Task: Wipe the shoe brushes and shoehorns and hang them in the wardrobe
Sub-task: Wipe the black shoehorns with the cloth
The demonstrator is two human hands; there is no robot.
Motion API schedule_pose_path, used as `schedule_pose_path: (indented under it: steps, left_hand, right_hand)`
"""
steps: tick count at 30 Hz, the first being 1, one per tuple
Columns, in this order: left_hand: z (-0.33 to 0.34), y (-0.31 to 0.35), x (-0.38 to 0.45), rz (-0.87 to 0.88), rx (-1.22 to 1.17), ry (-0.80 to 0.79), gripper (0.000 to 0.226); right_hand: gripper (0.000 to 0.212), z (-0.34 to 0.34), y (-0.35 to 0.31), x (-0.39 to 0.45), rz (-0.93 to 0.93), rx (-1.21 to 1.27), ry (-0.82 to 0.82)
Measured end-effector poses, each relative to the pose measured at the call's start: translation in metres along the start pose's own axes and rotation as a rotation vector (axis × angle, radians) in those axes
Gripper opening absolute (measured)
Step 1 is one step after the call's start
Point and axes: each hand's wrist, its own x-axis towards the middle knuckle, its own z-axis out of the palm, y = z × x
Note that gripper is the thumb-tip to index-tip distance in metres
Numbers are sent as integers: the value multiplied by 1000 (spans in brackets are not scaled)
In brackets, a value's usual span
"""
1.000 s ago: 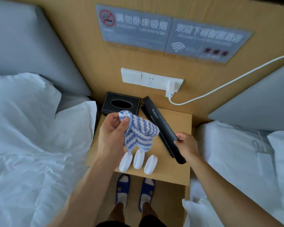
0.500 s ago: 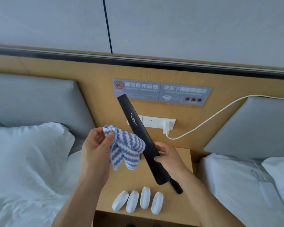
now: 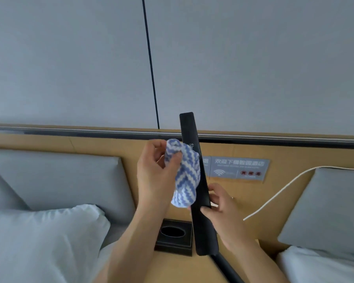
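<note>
Two hands at work, both occupied. Item one: a long black shoehorn [image 3: 194,180], held nearly upright in front of the wooden headboard panel [image 3: 102,146], its upper end rising past the dark rail into the grey wall, its lower end hanging over the near part of the bedside surface [image 3: 180,268]. Right hand [image 3: 223,209]: fingers and thumb curled round the shoehorn's lower half, pinching its edges. Left hand [image 3: 153,172]: thumb and fingers bunched on a blue-and-white striped cloth [image 3: 185,176], which lies against the shoehorn's left edge about midway up, covering most of the printed lettering. Item two: a second black bar [image 3: 227,268], seen only in part below the first, at the surface's near right edge; whether it is another shoehorn or a brush handle cannot be told. Also present: a black tissue box [image 3: 174,240] at the surface's back left corner, a white pillow [image 3: 45,237] on the left bed, grey cushions either side, a grey wall sign [image 3: 239,168], a white cable [image 3: 278,193] trailing right. Progress, as judged: early. The wiping of one shoehorn appears under way; the second bar looks untouched, no brushes are in view, and no wardrobe is in sight, so all hanging remains to be done.
</note>
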Motion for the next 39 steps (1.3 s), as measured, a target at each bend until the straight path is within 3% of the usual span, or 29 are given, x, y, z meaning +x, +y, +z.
schedule_pose_path:
  steps: [4,11,17,27,39]
  left_hand:
    - [23,7,3,265,288,-98,28]
    - [40,-2,1,750,578,-241,27]
    - [45,-9,3,746,657,-301,29]
    - [47,22,45,863,657,-86,44]
    - [63,105,132,848,740,63,24]
  right_hand:
    - [59,2,-26,5,-47,74,11]
    - [33,-3,-49,15,-72,330,152]
    - [35,-7,-54,19,-187,386,217]
    - [48,-9,-58,21,-282,380,145]
    - [40,-15,-72,28,-339,196,152]
